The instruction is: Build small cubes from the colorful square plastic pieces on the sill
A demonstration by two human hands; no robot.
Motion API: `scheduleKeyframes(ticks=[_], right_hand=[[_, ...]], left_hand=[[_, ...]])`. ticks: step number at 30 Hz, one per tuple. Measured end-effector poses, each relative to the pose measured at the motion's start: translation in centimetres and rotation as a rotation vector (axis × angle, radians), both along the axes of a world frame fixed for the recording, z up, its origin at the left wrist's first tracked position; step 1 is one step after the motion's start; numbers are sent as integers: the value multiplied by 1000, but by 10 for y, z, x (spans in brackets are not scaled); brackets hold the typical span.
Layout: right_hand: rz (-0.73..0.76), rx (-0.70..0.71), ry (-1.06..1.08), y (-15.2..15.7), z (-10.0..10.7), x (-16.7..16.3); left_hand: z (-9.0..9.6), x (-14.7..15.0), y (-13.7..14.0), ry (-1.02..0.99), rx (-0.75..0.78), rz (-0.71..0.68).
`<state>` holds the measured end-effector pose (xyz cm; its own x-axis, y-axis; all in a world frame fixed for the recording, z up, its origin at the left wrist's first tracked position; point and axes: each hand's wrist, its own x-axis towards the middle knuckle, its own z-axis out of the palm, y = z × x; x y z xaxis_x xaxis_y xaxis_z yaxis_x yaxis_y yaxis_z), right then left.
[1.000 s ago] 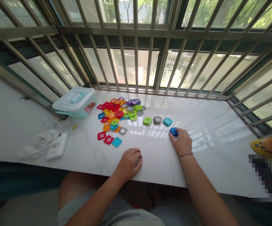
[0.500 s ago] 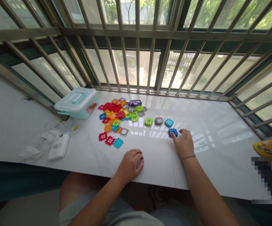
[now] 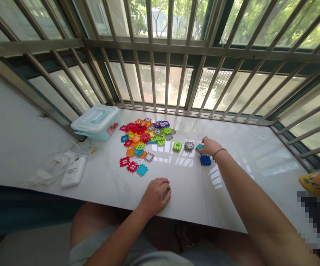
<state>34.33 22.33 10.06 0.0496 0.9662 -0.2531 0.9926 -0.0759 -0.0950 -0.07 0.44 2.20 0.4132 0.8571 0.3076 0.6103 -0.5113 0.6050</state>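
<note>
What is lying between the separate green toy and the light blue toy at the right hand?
In the head view, a gray stack lies between the green toy and the light blue toy.

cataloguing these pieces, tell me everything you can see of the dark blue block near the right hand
The dark blue block has toothed, notched edges and looks like plastic. It appears thick, perhaps several pieces stacked, though the count isn't clear. It rests on the glossy white tabletop, on the near side of the light blue piece at the right hand. Neither hand touches it.
</note>
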Motion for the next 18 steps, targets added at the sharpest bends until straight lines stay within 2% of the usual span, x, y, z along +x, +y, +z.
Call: scheduleKeyframes(ticks=[7, 18], right_hand=[[25, -48, -28, 11, -18, 12], [256, -110, -45, 26, -5, 28]], left_hand=[[-2, 0, 1, -6, -11, 3], [-1, -1, 1, -9, -21, -4]])
